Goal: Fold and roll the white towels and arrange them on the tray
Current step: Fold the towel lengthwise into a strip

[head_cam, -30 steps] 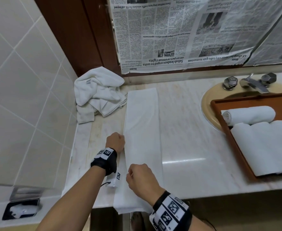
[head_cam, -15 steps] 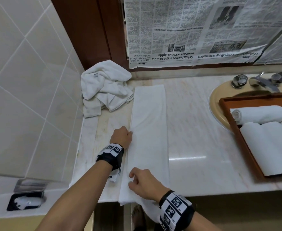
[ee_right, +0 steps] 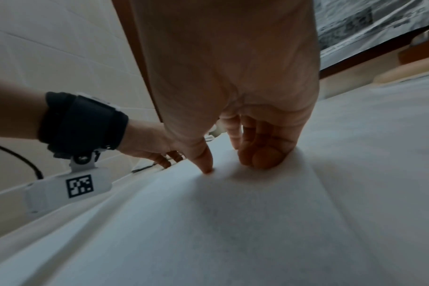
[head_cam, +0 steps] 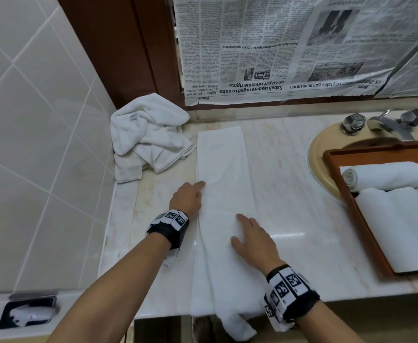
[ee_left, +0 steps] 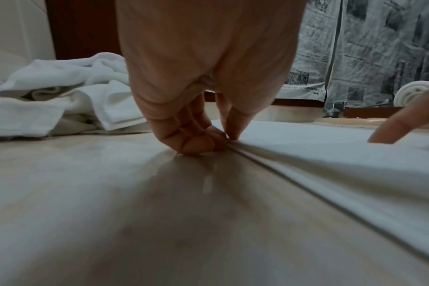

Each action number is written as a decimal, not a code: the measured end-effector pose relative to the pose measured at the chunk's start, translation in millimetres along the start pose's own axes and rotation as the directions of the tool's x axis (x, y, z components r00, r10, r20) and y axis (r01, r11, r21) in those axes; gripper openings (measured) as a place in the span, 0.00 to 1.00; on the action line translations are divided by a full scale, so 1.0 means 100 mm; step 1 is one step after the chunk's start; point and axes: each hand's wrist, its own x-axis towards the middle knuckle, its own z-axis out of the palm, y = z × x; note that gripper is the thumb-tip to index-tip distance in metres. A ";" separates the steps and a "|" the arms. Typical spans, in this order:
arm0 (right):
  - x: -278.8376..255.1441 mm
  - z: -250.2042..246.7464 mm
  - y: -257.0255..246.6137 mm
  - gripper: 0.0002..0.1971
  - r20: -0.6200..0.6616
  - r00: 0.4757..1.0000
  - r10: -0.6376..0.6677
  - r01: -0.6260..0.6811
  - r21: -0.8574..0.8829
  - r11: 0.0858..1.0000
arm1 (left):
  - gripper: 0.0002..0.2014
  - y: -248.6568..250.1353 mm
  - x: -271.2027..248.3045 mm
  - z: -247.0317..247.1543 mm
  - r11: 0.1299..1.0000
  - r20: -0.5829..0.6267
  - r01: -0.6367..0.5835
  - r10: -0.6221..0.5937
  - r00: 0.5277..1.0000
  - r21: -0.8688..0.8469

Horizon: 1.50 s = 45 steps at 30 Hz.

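The tray (head_cam: 334, 169), right of the right hand (head_cam: 251, 240), held rolled towels (head_cam: 386, 175). The folded towel (head_cam: 224, 169) lay long and flat on the bench (head_cam: 289, 206); right hand pressed spread, left hand (head_cam: 187, 198) pinched its edge.

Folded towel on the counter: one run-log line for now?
stage: smoothing | folded towel: flat strip | left hand: at edge | right hand: pressing | tray: rolls
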 end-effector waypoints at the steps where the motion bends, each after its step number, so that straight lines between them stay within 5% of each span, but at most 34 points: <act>1: 0.02 -0.05 0.06 0.34 -0.012 1.000 0.007 -0.007 0.013 1.000 | 0.22 0.05 0.04 0.02 1.000 -0.011 -0.006 0.006 1.000 0.002; 7: 0.22 -0.34 0.37 0.33 -0.064 0.997 0.050 -0.044 0.088 0.995 | 0.22 0.40 0.23 0.09 1.000 0.022 0.012 -0.013 1.000 0.014; 12: 0.07 -0.41 0.41 0.23 -0.091 0.996 0.011 0.001 0.128 0.992 | 0.06 0.52 0.12 0.06 0.988 0.010 0.050 -0.049 0.999 -0.144; 16: -0.39 -0.21 0.36 0.17 -0.026 0.999 -0.036 0.038 0.057 0.998 | 0.13 0.57 -0.32 0.14 0.939 0.052 0.208 -0.201 0.978 -0.273; 19: -0.63 -0.03 0.30 0.16 0.054 0.997 -0.051 0.050 0.021 0.999 | 0.16 0.59 -0.63 0.23 0.947 0.185 0.301 -0.277 0.943 -0.112; 23: -0.74 0.06 0.20 0.10 0.050 0.997 -0.066 0.066 0.001 0.998 | 0.21 0.65 -0.91 0.36 0.948 0.287 0.295 -0.252 0.924 -0.115; 32: -0.99 0.08 0.14 0.07 0.243 0.970 0.014 -0.065 0.202 0.977 | 0.13 0.61 -1.13 0.37 0.917 0.252 0.238 -0.160 0.955 -0.321; 38: -1.30 0.30 0.10 0.17 0.035 0.999 0.000 0.001 -0.014 1.000 | 0.12 0.61 -1.16 0.36 0.905 0.218 0.227 -0.155 0.964 -0.360; 45: -1.39 0.38 -0.01 0.06 -0.042 0.998 -0.047 0.041 -0.145 0.989 | 0.15 0.55 -1.32 0.40 0.911 0.183 0.217 -0.161 0.970 -0.349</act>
